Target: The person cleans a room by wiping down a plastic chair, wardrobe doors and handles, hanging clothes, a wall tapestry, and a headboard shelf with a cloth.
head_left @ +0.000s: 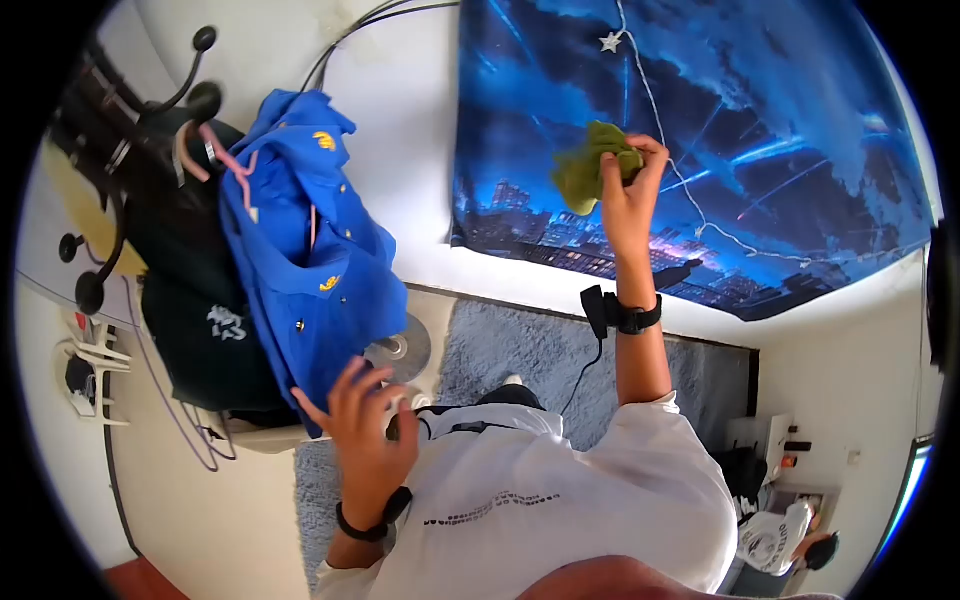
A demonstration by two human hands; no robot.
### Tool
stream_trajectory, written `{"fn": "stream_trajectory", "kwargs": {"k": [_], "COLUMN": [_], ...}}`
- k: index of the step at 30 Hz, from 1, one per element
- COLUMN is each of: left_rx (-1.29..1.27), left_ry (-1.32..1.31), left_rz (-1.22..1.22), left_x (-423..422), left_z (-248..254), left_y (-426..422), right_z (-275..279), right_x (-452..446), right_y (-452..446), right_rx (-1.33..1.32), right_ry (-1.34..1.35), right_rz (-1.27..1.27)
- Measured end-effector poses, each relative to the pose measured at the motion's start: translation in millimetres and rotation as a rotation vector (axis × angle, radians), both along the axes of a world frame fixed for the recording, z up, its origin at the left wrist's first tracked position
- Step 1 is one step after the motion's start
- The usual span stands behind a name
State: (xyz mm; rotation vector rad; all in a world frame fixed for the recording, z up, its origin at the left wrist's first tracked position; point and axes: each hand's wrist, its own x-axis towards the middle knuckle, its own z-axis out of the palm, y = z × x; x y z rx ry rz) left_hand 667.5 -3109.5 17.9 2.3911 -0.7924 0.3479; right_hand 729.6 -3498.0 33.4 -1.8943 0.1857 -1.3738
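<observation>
at upper centre, our right hand (631, 205) pinches the green cloth (578, 178); a loosened pinch could drop it. lower left, our left hand (372, 440) is open, fingers spread, near the blue shirt (355, 262).

The blue shirt (350, 270) hangs on a pink hanger (238, 172). Just beside its lower end is the left hand (368, 425), fingers spread; whether they touch is unclear. Well to the shirt's right, the right hand (632, 180) pinches a green cloth (585, 175) before a blue city-scene tapestry (780, 130). A dark garment (190, 320) hangs left of the shirt; a grey rug (500, 345) lies to its lower right.
</observation>
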Motion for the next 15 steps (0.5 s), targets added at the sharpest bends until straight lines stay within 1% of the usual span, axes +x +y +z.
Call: {"fn": "stream_trajectory", "kwargs": {"k": [1, 2, 3, 4, 5, 6, 7, 8, 9, 11, 12, 13, 14, 15], "left_rx": [0.063, -0.07, -0.056, -0.109, -0.169, -0.166, -0.187, -0.208, -0.204, -0.553, -0.535, -0.589, -0.645, -0.634], "left_ry": [0.014, 0.05, 0.04, 0.103, 0.169, 0.169, 0.227, 0.283, 0.281, 0.62, 0.62, 0.581, 0.545, 0.552], "left_rz": [-0.049, -0.156, -0.154, -0.202, -0.245, -0.234, -0.261, -0.29, -0.285, -0.27, -0.279, -0.303, -0.329, -0.344], "left_x": [-5.0, -4.3, -3.3, -0.9, 3.2, 9.9, 19.8, 30.6, 42.5, 70.0, 82.6, 95.0, 105.5, 114.7], "left_z": [-3.6, -13.3, -18.5, -21.6, -25.1, -27.2, -28.9, -31.9, -37.2, -52.6, -63.4, -75.1, -78.9, -74.3], "left_y": [-17.5, -37.3, -58.4, -80.4, -99.7, -116.9, -132.1, -147.0, -165.4, -202.6, -224.1, -246.9, -266.1, -281.3], "right_z": [-0.9, -2.8, -5.4, -6.3, -5.0, -2.2, 1.0, 3.7, 16.0, 29.4, 32.6, 35.3, 36.2, 30.9], "right_x": [0.0, 0.2, 0.9, 2.4, 3.7, 4.7, 6.3, 7.9, 6.2, 5.1, 6.3, 8.6, 10.9, 15.9], "right_y": [-12.8, -23.9, -35.5, -49.2, -65.1, -84.1, -102.1, -121.1, -130.1, -152.4, -161.4, -169.9, -180.0, -193.4], "right_rx": [0.005, 0.02, 0.039, 0.05, -0.02, -0.092, -0.164, -0.115, -0.09, -0.066, -0.054, -0.107, -0.163, -0.228], "right_ry": [-0.006, 0.063, 0.131, 0.121, 0.053, -0.009, -0.073, -0.126, -0.182, -0.246, -0.249, -0.231, -0.209, -0.171], "right_rz": [0.008, 0.058, 0.106, 0.109, 0.049, -0.006, -0.061, -0.095, -0.131, -0.163, -0.177, -0.249, -0.323, -0.383]}}
